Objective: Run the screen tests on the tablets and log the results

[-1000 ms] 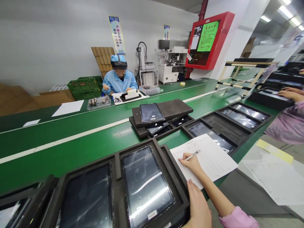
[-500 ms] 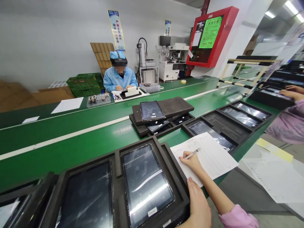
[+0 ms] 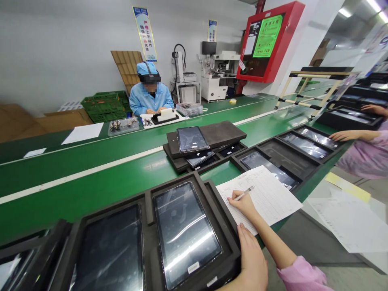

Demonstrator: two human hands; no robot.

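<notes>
A white pen is pinched in my right hand, its tip hidden behind my fingers. The hand rests near the left side of a printed paper sheet. Stretched fingers of my left hand lie against the right edge of a dark foam tray, beside the sheet's lower corner. Two tablets sit in that tray: one with a small label and another to its left. The sheet partly overlaps a farther tray that holds a tablet.
Stacked trays with a loose tablet stand on the green bench. A person in blue sits opposite. At the right, another person's hand touches a tray of tablets. Papers lie lower right; more trays stand at left.
The person at the right has moved one hand from the black box down to the tray of tablets. The view has shifted slightly. My hands keep nearly the same places.
</notes>
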